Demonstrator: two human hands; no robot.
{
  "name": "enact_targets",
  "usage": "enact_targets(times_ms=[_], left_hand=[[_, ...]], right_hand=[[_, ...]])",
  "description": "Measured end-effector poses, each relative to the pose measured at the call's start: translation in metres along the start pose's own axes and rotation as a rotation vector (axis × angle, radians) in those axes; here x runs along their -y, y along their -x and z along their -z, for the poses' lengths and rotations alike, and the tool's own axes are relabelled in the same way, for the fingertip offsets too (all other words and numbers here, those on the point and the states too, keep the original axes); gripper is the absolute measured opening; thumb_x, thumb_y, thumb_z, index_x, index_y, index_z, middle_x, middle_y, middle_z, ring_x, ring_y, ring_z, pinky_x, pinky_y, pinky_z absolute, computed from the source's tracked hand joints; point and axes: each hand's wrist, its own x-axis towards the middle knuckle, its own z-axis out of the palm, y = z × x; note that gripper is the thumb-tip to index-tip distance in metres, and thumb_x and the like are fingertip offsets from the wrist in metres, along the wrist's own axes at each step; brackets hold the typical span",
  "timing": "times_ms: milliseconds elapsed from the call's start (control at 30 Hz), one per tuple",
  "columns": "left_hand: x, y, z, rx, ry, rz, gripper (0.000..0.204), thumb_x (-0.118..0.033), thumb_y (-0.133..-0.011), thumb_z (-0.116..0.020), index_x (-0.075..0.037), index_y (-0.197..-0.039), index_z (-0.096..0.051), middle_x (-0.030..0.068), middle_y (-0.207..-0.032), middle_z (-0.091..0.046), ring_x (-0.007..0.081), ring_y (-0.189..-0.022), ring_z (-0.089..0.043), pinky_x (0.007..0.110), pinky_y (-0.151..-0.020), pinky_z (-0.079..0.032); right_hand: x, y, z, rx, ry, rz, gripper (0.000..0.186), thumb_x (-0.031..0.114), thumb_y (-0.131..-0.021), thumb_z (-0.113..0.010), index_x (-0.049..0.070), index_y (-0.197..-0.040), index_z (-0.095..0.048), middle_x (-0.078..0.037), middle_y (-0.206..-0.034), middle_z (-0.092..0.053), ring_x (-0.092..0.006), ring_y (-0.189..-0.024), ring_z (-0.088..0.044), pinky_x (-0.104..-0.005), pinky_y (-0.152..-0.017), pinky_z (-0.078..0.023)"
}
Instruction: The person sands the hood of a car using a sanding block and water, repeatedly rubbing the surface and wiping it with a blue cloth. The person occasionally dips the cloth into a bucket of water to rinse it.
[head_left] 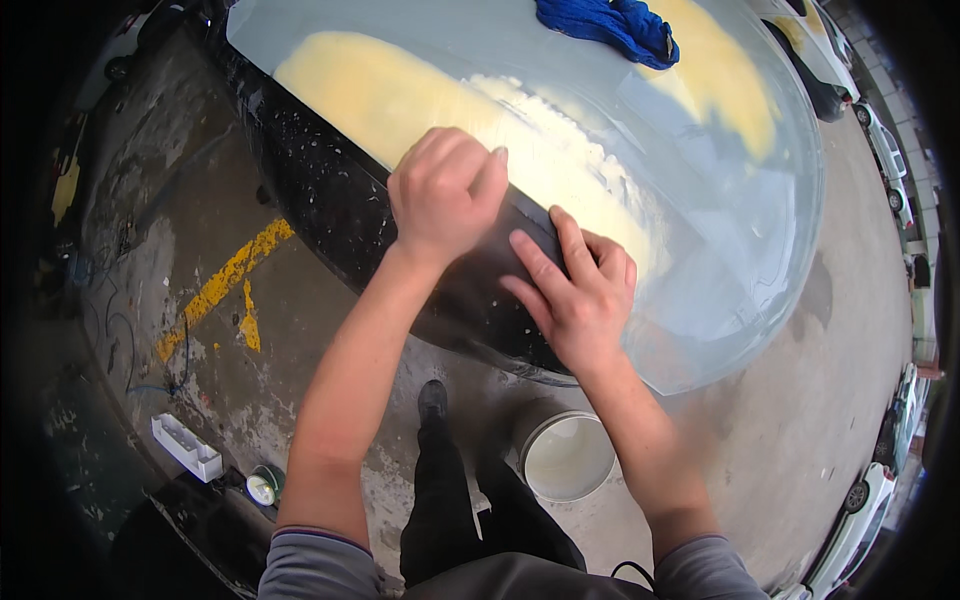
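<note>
A curved car body panel (735,265), grey with a black lower section (310,190), lies before me. A yellow filler patch (350,85) runs along the seam, with whitish, powdery residue (570,135) on its far side. My left hand (445,190) is closed in a fist at the patch's near edge, thumb on the right; whatever it grips is hidden beneath it. My right hand (585,295) rests with fingers apart on the black section, the longest fingertip reaching the seam. A second yellow patch (725,85) shows farther off, beside a crumpled blue cloth (610,28).
Below the panel, a white bucket (523,465) of cloudy liquid stands near my feet. A white tray (187,447) and a small can (264,487) sit at lower left. Yellow floor markings (225,285) cross the stained concrete. Parked cars (855,525) line the right.
</note>
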Motion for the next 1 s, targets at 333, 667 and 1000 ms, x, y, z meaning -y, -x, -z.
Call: enact_targets(times_ms=[333,667,1000], left_hand=[[0.038,-0.049,-0.006,0.064,-0.051,0.093,0.031,-0.021,-0.097,-0.081,-0.006,-0.073,-0.067,0.0091,-0.08,-0.07,0.0359,-0.077,-0.071,0.048,-0.067,-0.057],[0.051,-0.094,-0.022,0.128,-0.078,0.198,0.035,-0.029,-0.101,-0.076,-0.007,-0.075,-0.069,0.0093,-0.083,-0.071,0.0364,-0.081,-0.072,0.051,-0.068,-0.057],[0.048,-0.105,-0.03,0.108,-0.064,0.118,0.03,-0.017,-0.099,-0.082,-0.006,-0.075,-0.067,0.0092,-0.078,-0.069,0.0346,-0.073,-0.068,0.048,-0.064,-0.052]], right_hand=[[-0.005,-0.07,-0.018,0.019,0.007,0.012,0.052,0.041,-0.086,-0.095,0.028,-0.135,-0.088,-0.008,-0.148,-0.078,-0.0291,-0.104,-0.065,-0.0424,-0.095,-0.053],[-0.034,-0.113,-0.036,-0.066,-0.025,0.046,0.046,0.038,-0.083,-0.094,0.027,-0.128,-0.088,-0.001,-0.145,-0.077,-0.0272,-0.103,-0.065,-0.0459,-0.09,-0.05],[-0.036,-0.115,-0.022,-0.015,0.001,0.018,0.051,0.04,-0.085,-0.096,0.024,-0.133,-0.089,-0.008,-0.147,-0.08,-0.0278,-0.101,-0.064,-0.0426,-0.093,-0.054]])
